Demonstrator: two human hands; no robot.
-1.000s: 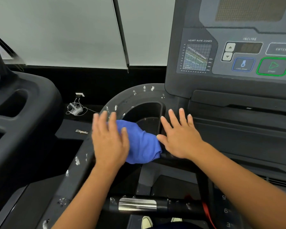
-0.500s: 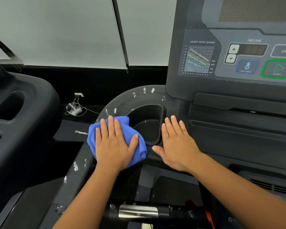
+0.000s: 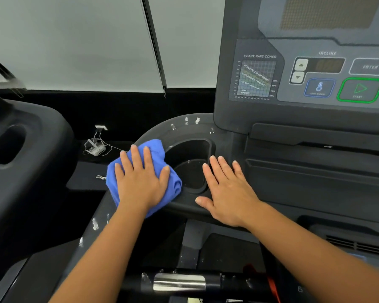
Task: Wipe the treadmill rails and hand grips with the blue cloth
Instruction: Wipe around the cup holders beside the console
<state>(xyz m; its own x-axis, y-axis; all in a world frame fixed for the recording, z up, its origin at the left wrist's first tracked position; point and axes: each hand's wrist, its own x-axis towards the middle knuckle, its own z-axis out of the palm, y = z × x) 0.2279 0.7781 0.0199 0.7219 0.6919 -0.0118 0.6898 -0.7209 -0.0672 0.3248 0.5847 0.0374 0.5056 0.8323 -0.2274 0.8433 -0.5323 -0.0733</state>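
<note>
**Cloth on left rail, beside cup holder**

The left hand point(image 3: 140, 182) lies flat with fingers straight and spread, pressing the cloth point(image 3: 155, 148) onto the curved left rail point(image 3: 184, 129) at the left rim of the cup holder point(image 3: 190, 169). The cloth is bunched under the palm and overhangs the rail's outer edge. The right hand point(image 3: 228, 193) rests flat and open on the surface at the holder's right rim, holding nothing. White specks mark the rail beyond the cloth and lower down. The console point(image 3: 315, 84) stands upper right. A hand grip point(image 3: 179, 282) with a metal plate crosses the bottom, apart from both hands.
</note>
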